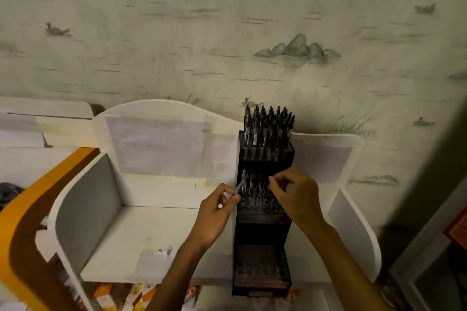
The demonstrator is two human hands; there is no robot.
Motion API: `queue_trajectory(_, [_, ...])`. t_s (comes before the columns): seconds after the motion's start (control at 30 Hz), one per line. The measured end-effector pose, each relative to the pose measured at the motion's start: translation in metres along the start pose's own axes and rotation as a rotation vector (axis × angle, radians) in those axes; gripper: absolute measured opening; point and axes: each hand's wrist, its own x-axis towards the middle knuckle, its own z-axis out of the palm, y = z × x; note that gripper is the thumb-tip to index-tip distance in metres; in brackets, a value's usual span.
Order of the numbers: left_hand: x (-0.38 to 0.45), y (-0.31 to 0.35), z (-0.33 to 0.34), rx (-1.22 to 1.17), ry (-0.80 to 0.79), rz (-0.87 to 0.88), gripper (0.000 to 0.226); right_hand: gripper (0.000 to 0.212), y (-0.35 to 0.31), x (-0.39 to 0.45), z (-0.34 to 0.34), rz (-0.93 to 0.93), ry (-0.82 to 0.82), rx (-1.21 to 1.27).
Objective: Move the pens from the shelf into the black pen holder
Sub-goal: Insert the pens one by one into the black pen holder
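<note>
- The white shelf [161, 232] fills most of what I look down on, with patches of paper taped to its back panel; on the bare floor of the bay to my left I can see no loose pens.
- The black pen holder [262, 232] stands on the shelf towards the right, a tall stepped rack rising in tiers away from me. Its top tier carries a dense bunch of pens [267, 126] standing upright, caps up, long axes near vertical. The middle tier is partly filled on the side I can see. The lowest tier [261, 267] shows rows of holes with nothing standing in them.
- I judge the job to be well past half: top tier full, middle tier filling, bottom tier still to do, if more pens exist outside my view.
- My right hand [298, 197] reaches over the middle tier, fingers curled down among the pens there. Whether it pinches one or only steadies them, I cannot tell; blur and my own knuckles hide it.
- My left hand [217, 209] is beside the holder's left edge, thumb and fingers pinching a single pen.
- That pen [240, 185] is tilted, its long axis running up and to the right from my fingers towards the middle tier's left column, its far end at the holes there.
</note>
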Motion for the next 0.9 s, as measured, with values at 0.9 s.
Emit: queue_trajectory(0.9, [0.0,0.006,-0.005,0.316,0.123,0.043,0.016,0.012,0.017,0.007,-0.009,0.107,-0.378,0.082])
